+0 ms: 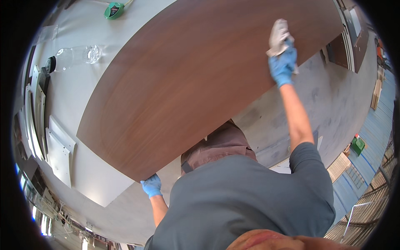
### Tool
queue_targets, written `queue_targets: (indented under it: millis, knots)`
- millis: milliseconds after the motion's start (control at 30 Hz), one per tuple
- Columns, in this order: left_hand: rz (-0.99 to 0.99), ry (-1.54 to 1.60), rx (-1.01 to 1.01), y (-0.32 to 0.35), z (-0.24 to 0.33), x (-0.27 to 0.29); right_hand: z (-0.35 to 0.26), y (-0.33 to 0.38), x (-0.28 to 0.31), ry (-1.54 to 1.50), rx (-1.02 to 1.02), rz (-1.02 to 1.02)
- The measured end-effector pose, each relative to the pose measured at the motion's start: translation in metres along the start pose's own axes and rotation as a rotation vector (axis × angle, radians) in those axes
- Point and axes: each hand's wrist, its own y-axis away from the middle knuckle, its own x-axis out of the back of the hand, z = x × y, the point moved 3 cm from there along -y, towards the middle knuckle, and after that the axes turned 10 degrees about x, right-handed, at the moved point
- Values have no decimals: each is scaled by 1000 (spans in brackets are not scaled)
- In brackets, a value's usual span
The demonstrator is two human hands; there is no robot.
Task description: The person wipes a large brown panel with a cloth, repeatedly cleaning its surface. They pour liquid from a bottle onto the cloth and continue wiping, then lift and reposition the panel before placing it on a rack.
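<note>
A large brown wood-grain panel (179, 83) lies flat across the white tabletop in front of me. My right hand (284, 64), in a blue glove, is closed on a crumpled whitish cloth (279, 35) and presses it to the panel near its right end. At the panel's near left corner is my left hand (151, 186), gloved in blue too. Its fingers hold the edge there, with some of them hidden beneath the board.
Left of the panel lie a clear plastic bottle with a black cap (66, 59) and several white boards (58, 154). A green round object (113, 11) sits at the far left. Dark boards (348, 50) are stacked at the right. A green bin (357, 144) stands on the floor.
</note>
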Motion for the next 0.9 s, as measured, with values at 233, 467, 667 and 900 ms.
queue_targets:
  millis: [233, 467, 667, 900]
  knots:
    - [135, -812, -195, 8, 2, 12, -347, 150, -19, -604, 206, -561]
    - [414, -1171, -451, 23, -11, 1, -596, 297, -56, -502, 1147, -317]
    - [334, -1050, -622, 90, 9, 21, -688, 338, -64, -589, 1353, -252]
    - [446, -942, -556, 121, 36, 119, -711, 337, -17, -1579, -30, -1650]
